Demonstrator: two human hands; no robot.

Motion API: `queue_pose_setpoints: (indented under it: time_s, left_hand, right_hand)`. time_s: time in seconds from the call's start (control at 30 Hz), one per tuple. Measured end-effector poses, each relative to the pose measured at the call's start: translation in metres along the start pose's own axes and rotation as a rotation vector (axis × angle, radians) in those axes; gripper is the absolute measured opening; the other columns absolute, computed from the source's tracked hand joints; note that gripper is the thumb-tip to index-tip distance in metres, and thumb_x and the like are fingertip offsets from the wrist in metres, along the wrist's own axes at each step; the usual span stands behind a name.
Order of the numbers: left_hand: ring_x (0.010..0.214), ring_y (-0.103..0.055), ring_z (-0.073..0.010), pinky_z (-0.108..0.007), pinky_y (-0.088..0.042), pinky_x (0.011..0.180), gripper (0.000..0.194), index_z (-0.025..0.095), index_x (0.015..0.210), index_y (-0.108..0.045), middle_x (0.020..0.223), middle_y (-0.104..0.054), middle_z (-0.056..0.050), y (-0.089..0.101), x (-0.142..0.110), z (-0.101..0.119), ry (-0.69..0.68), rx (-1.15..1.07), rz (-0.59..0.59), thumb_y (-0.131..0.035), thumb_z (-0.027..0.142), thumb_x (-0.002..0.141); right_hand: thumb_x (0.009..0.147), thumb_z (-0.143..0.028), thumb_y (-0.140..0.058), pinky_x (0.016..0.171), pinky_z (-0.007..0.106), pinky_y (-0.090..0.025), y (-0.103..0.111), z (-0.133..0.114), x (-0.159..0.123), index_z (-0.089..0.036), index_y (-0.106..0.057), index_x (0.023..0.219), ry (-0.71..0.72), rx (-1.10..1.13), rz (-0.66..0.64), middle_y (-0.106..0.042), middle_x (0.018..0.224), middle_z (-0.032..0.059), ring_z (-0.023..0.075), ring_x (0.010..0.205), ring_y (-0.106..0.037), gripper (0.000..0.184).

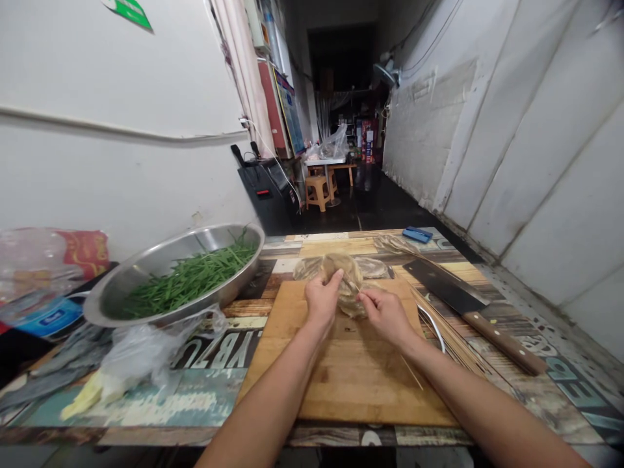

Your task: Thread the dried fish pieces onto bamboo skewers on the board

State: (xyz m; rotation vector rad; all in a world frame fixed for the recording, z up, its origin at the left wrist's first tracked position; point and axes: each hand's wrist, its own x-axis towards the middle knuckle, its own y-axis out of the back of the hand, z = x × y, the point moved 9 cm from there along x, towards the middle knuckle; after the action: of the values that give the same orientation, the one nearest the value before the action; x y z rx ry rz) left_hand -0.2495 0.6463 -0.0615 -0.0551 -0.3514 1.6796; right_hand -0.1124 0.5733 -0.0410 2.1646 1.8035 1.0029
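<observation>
My left hand (pixel 320 303) is closed on a thin, pale brown translucent sheet (pixel 341 273) at the far edge of a wooden cutting board (pixel 351 370). My right hand (pixel 385 313) pinches a thin bamboo skewer (pixel 412 372) whose tip meets the sheet; the stick runs back under my wrist. More of the same pale sheets (pixel 375 265) lie on the table just beyond the board.
A steel bowl of green stems (pixel 180 276) sits at left, crumpled plastic bags (pixel 131 354) in front of it. A cleaver with a wooden handle (pixel 468 305) and a bundle of skewers (pixel 448 335) lie right of the board. A blue object (pixel 417 234) lies at the far edge.
</observation>
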Motion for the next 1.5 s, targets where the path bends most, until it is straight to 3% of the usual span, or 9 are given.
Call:
queue_pose_setpoints:
  time_s: [0.17, 0.3, 0.47, 0.6, 0.7, 0.83, 1.03, 1.23, 1.5]
  left_hand:
    - [0.073, -0.062, -0.0135, -0.025, -0.048, 0.073, 0.041, 0.013, 0.087, -0.064, 0.083, -0.069, -0.004, 0.004, 0.008, -0.005, 0.110, -0.160, 0.024, -0.077, 0.040, 0.059]
    - [0.067, -0.062, -0.0119, -0.025, -0.048, 0.071, 0.037, 0.013, 0.078, -0.061, 0.074, -0.067, -0.001, 0.012, 0.015, -0.011, 0.206, -0.246, 0.056, -0.080, 0.036, 0.054]
    - [0.061, -0.063, -0.0135, -0.028, -0.052, 0.070, 0.022, 0.012, 0.077, -0.063, 0.069, -0.068, -0.003, 0.006, 0.017, -0.021, 0.437, -0.390, -0.031, -0.075, 0.021, 0.061]
    - [0.060, -0.064, -0.0154, -0.030, -0.054, 0.069, 0.003, 0.012, 0.073, -0.063, 0.064, -0.068, -0.004, 0.000, 0.013, -0.022, 0.580, -0.418, -0.126, -0.064, 0.013, 0.070]
    - [0.060, -0.065, -0.0156, -0.030, -0.055, 0.069, 0.006, 0.010, 0.072, -0.064, 0.064, -0.068, -0.006, -0.001, 0.010, -0.021, 0.637, -0.418, -0.148, -0.058, 0.009, 0.074]
    - [0.063, -0.066, -0.0165, -0.030, -0.055, 0.071, 0.010, 0.008, 0.074, -0.063, 0.066, -0.068, -0.007, 0.002, 0.012, -0.021, 0.611, -0.442, -0.102, -0.054, 0.005, 0.075]
    - [0.062, -0.066, -0.0164, -0.030, -0.056, 0.069, 0.010, 0.007, 0.079, -0.063, 0.069, -0.069, -0.008, 0.007, 0.018, -0.019, 0.564, -0.425, -0.092, -0.055, 0.004, 0.076]
    - [0.060, -0.066, -0.0156, -0.030, -0.056, 0.068, 0.007, 0.008, 0.076, -0.062, 0.067, -0.069, -0.007, 0.005, 0.015, -0.022, 0.566, -0.393, -0.155, -0.056, 0.005, 0.076]
    - [0.058, -0.065, -0.0159, -0.031, -0.056, 0.066, 0.005, 0.008, 0.076, -0.061, 0.067, -0.068, -0.006, 0.008, 0.016, -0.027, 0.521, -0.383, -0.138, -0.060, 0.005, 0.072]
  right_hand:
    - [0.089, -0.028, -0.040, 0.057, 0.024, -0.035, -0.003, -0.003, -0.002, -0.019, -0.060, 0.065, 0.094, -0.141, -0.028, -0.057, 0.059, 0.0019, 0.0143, 0.057, -0.051, 0.032]
    - [0.090, -0.031, -0.042, 0.062, 0.025, -0.040, -0.008, -0.001, -0.002, -0.019, -0.066, 0.075, 0.125, -0.046, -0.047, -0.065, 0.069, 0.0042, 0.0161, 0.063, -0.057, 0.030]
    - [0.088, -0.033, -0.045, 0.064, 0.026, -0.042, -0.009, 0.004, 0.002, -0.018, -0.067, 0.079, 0.090, 0.106, -0.104, -0.066, 0.073, 0.0045, 0.0168, 0.068, -0.059, 0.028]
    - [0.086, -0.038, -0.047, 0.048, 0.022, -0.032, -0.016, 0.008, 0.005, -0.018, -0.064, 0.076, 0.007, 0.262, -0.252, -0.050, 0.053, -0.0024, 0.0109, 0.049, -0.044, 0.028]
    - [0.084, -0.044, -0.047, 0.040, 0.020, -0.020, -0.023, 0.015, 0.003, -0.017, -0.060, 0.077, -0.139, 0.408, -0.394, -0.033, 0.044, -0.0077, 0.0072, 0.038, -0.028, 0.031]
    - [0.082, -0.049, -0.047, 0.037, 0.020, -0.017, -0.023, 0.022, 0.000, -0.016, -0.059, 0.089, -0.292, 0.456, -0.461, -0.032, 0.043, -0.0098, 0.0062, 0.033, -0.023, 0.036]
    - [0.084, -0.035, -0.047, 0.064, 0.026, -0.043, -0.004, 0.005, 0.012, -0.016, -0.066, 0.087, -0.012, 0.138, -0.312, -0.066, 0.080, 0.0051, 0.0164, 0.071, -0.057, 0.027]
    - [0.087, -0.032, -0.042, 0.069, 0.027, -0.045, -0.006, 0.005, 0.011, -0.017, -0.067, 0.086, 0.041, 0.067, -0.393, -0.069, 0.083, 0.0050, 0.0176, 0.075, -0.060, 0.029]
    - [0.089, -0.029, -0.042, 0.071, 0.027, -0.046, -0.010, 0.018, 0.006, -0.019, -0.068, 0.087, 0.139, -0.077, -0.248, -0.070, 0.084, 0.0055, 0.0189, 0.077, -0.063, 0.028]
